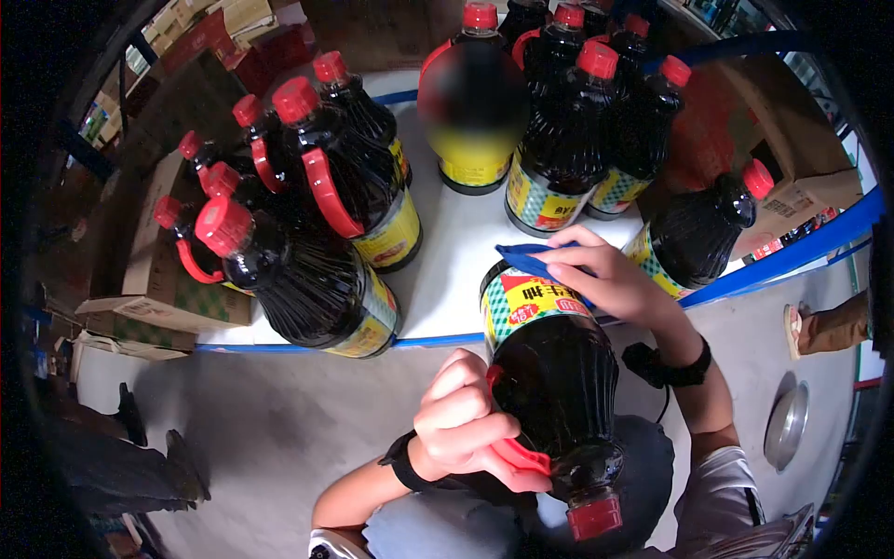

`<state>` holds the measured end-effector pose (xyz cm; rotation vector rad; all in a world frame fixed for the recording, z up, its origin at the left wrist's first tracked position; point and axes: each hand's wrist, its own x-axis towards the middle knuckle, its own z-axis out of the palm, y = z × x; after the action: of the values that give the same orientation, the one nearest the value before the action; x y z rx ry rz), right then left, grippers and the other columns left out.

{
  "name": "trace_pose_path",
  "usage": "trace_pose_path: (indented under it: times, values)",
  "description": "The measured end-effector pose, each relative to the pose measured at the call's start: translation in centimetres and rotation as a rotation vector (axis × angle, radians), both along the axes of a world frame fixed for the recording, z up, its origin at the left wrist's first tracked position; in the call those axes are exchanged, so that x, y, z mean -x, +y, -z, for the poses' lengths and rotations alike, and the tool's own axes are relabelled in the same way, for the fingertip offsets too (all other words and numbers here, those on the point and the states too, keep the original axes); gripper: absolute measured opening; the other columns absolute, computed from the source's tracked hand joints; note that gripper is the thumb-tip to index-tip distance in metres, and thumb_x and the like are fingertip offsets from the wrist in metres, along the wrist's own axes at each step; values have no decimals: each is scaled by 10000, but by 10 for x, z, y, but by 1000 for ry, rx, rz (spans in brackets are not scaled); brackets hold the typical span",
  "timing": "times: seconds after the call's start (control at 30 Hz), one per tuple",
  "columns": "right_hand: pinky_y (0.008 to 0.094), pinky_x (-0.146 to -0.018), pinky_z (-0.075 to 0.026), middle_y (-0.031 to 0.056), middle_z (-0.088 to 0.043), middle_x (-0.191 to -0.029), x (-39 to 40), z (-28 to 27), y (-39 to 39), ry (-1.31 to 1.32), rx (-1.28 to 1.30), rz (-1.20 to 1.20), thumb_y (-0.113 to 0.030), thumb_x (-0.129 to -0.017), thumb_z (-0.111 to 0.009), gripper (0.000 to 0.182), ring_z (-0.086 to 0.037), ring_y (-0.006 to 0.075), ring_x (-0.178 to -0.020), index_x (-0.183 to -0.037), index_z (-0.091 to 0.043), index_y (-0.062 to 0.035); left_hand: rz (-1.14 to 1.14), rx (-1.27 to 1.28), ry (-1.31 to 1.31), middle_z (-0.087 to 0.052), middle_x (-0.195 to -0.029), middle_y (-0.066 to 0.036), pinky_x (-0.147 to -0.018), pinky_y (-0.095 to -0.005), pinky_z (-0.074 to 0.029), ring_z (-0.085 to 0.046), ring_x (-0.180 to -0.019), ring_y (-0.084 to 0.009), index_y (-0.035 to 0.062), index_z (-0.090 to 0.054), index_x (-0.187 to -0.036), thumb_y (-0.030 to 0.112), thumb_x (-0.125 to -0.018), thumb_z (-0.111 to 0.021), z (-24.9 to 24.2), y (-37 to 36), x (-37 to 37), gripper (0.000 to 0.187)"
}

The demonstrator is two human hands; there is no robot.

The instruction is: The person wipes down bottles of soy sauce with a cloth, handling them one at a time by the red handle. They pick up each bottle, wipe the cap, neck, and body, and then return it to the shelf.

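Observation:
A large soy sauce bottle (563, 373) lies tilted over my lap, its red cap (593, 516) toward me and its base toward the shelf. My left hand (466, 419) is wrapped round the bottle's red handle (518, 455). In my right hand (610, 278), a blue cloth (523, 261) is pressed against the base end, beside the yellow, red and green label (535, 306). Part of the cloth is hidden by my fingers.
Several similar bottles (312, 279) stand left on the white shelf (438, 298), more bottles (559, 140) at the back, one bottle (694, 233) right. Open cardboard boxes (186, 289) flank them. A metal bowl (788, 427) and another person's foot (792, 331) are right; another person's legs (121, 475) left.

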<state>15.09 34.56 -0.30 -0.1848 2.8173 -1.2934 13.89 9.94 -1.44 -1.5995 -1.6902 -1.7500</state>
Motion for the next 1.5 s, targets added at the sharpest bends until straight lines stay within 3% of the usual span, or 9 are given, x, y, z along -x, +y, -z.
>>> trace_pose_path:
  times: [0.3,0.43,0.57,0.83,1.0,1.17,1.3,1.37,1.5]
  values:
    - [349,-893,-416,151,-560,-1129,-54,-87,-36,137,652,-122,-17,-791,-567,185,-555,296,-1009,-913,-696,-68,-152,-1,-111,-308,-673,-15,-553,-333,-307,-343,-651,-212,58,-520,-529,667,-465,-648,0,-2,3,625]
    - [311,-821,-394,93,-587,-1167,-45,-88,-49,318,258,-646,-171,-855,-560,186,-507,207,-914,-970,-701,-132,-176,-43,-147,-322,-632,-9,-547,-327,-315,-336,-627,-197,44,-487,-533,194,-643,-771,4,-3,3,340]
    - [372,-932,-330,60,-532,-1224,-38,-84,-45,257,142,-627,-187,-862,-532,250,-458,244,-1012,-1087,-637,-154,-245,-52,-150,-369,-592,-32,-588,-334,-361,-407,-626,-233,81,-566,-562,574,-440,-684,11,-5,2,522]
    - [315,-807,-435,101,-584,-1070,-20,-27,-20,366,-70,17,-105,-817,-600,173,-568,251,-913,-975,-646,-53,-226,-4,-125,-312,-647,-17,-569,-342,-338,-347,-657,-213,26,-491,-531,672,-534,-652,4,-7,4,666]
    - [316,-787,-454,103,-620,-999,-31,-45,-22,236,376,324,-63,-813,-615,142,-596,208,-887,-939,-647,-5,-254,0,-171,-310,-649,-16,-570,-343,-335,-346,-654,-212,29,-492,-525,702,-552,-654,7,-7,5,693]
    - [330,-805,-427,135,-597,-1077,-49,-83,-45,440,678,1,-90,-836,-599,191,-569,237,-900,-995,-631,9,-338,45,-200,-340,-621,-27,-563,-311,-354,-404,-633,-224,52,-487,-523,645,-476,-728,-2,-4,8,642]
    - [435,-975,-259,125,-561,-1173,-32,-89,-63,353,196,-460,-364,-924,-415,365,-424,328,-1111,-1058,-655,-124,-398,5,-418,-330,-598,-23,-553,-287,-323,-398,-622,-199,22,-475,-553,49,-661,-675,-15,2,5,230]
    - [399,-959,-263,27,-557,-1175,-27,-83,-61,434,116,-425,-309,-928,-423,297,-432,268,-1117,-1065,-623,-137,-432,21,-404,-333,-596,-18,-567,-281,-325,-392,-627,-192,19,-462,-556,35,-666,-657,-17,3,7,225]
    - [455,-974,-305,203,-466,-1272,-14,-60,-48,463,196,-470,-561,-916,-238,657,-470,347,-1136,-1192,-529,-41,-427,-63,-531,-373,-641,-31,-573,-273,-321,-392,-640,-180,10,-468,-564,178,-692,-714,-9,5,14,325]
